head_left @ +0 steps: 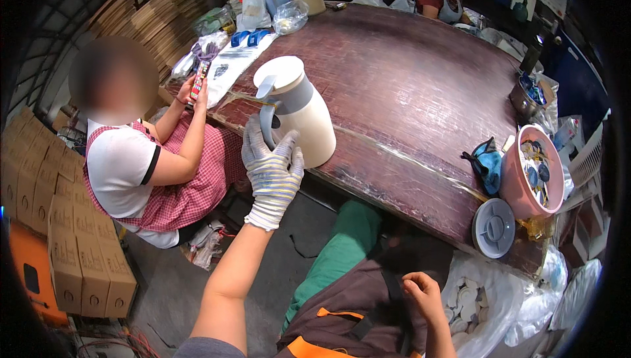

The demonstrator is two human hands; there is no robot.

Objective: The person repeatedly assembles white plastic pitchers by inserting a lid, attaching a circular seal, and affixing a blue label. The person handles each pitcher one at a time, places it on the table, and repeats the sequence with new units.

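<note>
A cream insulated jug (309, 124) with a white lid and a grey collar stands at the near edge of the table, tilted in the picture. My left hand (273, 170), in a striped knit glove, is closed at the jug's grey handle (266, 118), its fingers close against the jug's body. How far they wrap round the handle is partly hidden. Bare, my right hand (426, 295) hangs low over my lap with its fingers curled in, and nothing shows in them. Beside it is a plastic bag of pale round discs (465, 302).
The dark red table (420, 75) carries a pink basin (526, 193) of small parts, a grey round lid (493, 228) and a blue cloth pouch (485, 166). A person (154, 154) at left holds a phone (199, 82). Another person (439, 0) sits across. Cartons (82, 259) stand left.
</note>
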